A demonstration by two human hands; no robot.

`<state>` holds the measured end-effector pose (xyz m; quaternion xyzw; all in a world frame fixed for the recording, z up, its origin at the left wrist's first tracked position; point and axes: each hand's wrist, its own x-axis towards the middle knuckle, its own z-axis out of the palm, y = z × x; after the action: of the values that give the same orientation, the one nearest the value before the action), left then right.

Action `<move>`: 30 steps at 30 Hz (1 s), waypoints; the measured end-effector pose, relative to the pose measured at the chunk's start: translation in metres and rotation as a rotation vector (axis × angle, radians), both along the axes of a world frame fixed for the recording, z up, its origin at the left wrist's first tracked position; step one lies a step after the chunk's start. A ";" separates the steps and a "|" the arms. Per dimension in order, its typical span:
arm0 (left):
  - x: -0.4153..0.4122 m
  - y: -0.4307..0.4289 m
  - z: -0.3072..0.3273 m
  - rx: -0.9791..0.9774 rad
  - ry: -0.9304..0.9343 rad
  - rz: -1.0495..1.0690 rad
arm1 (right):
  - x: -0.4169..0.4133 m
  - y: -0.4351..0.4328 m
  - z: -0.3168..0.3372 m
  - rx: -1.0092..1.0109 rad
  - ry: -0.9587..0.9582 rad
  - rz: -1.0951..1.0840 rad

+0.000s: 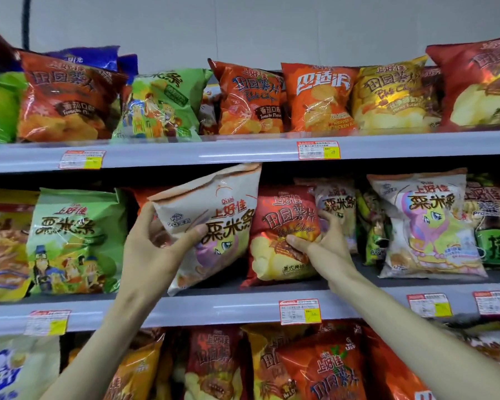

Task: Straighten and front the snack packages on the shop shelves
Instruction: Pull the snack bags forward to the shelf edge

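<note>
On the middle shelf [243,308], my left hand [153,241] grips a white snack bag with a pony picture [214,215] by its left side, thumb across the front. That bag leans to the right, its top corner up near the shelf above. Beside it stands a red potato chip bag [280,235], and my right hand [321,241] holds its right edge with the thumb on its front and fingers behind. A second white pony bag [427,223] stands further right.
A green bag [75,241] stands left of my hands and a yellow one at the far left. The top shelf [185,153] carries red, green, orange and yellow bags. More chip bags [315,368] fill the bottom shelf. Price tags [300,311] line the shelf edges.
</note>
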<state>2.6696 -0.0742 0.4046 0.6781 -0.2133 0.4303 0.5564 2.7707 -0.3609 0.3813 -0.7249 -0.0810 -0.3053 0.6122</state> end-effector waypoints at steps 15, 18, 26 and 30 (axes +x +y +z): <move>0.005 0.016 -0.010 0.034 -0.175 0.055 | 0.003 0.039 0.012 -0.077 0.026 -0.144; 0.008 0.012 -0.010 -0.027 -0.204 0.027 | -0.002 0.038 0.009 -0.079 0.030 -0.163; 0.020 0.008 -0.007 -0.106 -0.210 0.031 | -0.020 0.042 0.003 -0.318 -0.008 -0.165; 0.021 0.012 -0.011 -0.128 -0.240 0.003 | -0.053 0.054 0.000 -0.448 -0.375 -0.181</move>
<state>2.6909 -0.0625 0.3932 0.5853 -0.2495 0.5220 0.5681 2.7176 -0.3064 0.3812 -0.7771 -0.1929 -0.4615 0.3820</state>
